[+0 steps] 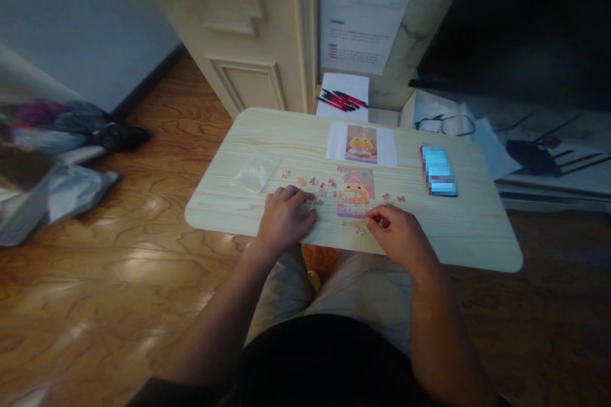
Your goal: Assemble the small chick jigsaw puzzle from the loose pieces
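Observation:
A partly assembled jigsaw puzzle (356, 189) with an orange pumpkin-like figure lies on the small table, with gaps across its lower part. My right hand (398, 232) is at the lower right corner, thumb and forefinger pinched on a small puzzle piece (367, 217) at the bottom strip. To the left, my left hand (286, 213) rests with fingers stretched over the tabletop, the fingertips beside loose puzzle pieces (315, 182). More loose pieces (359, 230) lie below the puzzle, and a few pieces (394, 197) are to its right. A printed reference picture (361, 144) lies just beyond the puzzle.
A clear plastic bag (258, 172) sits on the left of the pale wooden table (458, 229). On the right lies a phone (438, 170) with a lit screen. Behind the table are red and black pens (342, 100) on white paper, and eyeglasses (446, 124). Bags (81, 191) lie on the floor at left.

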Available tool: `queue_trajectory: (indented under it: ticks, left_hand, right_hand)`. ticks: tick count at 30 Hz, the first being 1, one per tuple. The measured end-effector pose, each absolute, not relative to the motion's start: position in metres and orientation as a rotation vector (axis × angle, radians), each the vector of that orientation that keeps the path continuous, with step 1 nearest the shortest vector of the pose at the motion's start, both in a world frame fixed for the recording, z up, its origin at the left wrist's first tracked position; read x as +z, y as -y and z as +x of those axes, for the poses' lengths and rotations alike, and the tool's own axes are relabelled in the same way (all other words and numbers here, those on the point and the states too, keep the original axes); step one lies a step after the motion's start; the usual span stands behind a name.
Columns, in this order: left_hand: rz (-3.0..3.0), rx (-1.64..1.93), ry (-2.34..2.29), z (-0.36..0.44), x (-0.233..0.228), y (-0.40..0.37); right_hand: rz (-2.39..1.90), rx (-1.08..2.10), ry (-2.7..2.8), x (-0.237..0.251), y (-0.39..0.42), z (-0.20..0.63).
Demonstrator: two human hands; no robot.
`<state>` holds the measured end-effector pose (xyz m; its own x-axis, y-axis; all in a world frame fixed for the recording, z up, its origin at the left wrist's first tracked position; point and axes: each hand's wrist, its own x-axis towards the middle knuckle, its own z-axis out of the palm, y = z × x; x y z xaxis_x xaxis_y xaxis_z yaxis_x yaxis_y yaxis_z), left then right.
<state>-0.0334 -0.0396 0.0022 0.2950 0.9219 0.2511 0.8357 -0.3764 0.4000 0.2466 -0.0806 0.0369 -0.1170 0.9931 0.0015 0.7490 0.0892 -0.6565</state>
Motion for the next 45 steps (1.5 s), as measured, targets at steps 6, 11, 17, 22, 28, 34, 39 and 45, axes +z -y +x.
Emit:
queue_trajectory:
  ticks: [6,11,17,22,28,34,39,45]
  left_hand:
    - [2.381,0.626,-1.658,-0.031,0.003,0.04]
    - [2.444,0.61,-1.62,-0.027,0.001,0.042]
    - [2.465,0.59,-1.626,-0.026,0.001,0.042]
    - [2.467,0.599,-1.671,-0.029,0.0,0.039]
    - [2.506,0.686,-1.489,-0.004,0.003,0.046]
    - [2.54,0.732,-1.173,0.027,-0.002,0.05]
    - [2.517,0.778,-1.111,0.026,-0.008,0.05]
    - [2.532,0.783,-1.021,0.024,-0.013,0.052]
  right_hand:
    - [-1.705,0.72,1.916,0.037,0.081,0.248]
    - [-1.722,0.719,1.889,0.038,0.082,0.25]
    - [-1.775,0.706,1.849,0.036,0.084,0.263]
    - [-1.866,0.644,1.753,0.031,0.087,0.288]
    - [-1.906,0.663,1.672,0.029,0.094,0.311]
    - [-1.991,0.531,1.657,0.028,0.102,0.334]
    - [-2.007,0.499,1.636,0.024,0.11,0.344]
    - [-1.969,0.52,1.647,0.022,0.109,0.339]
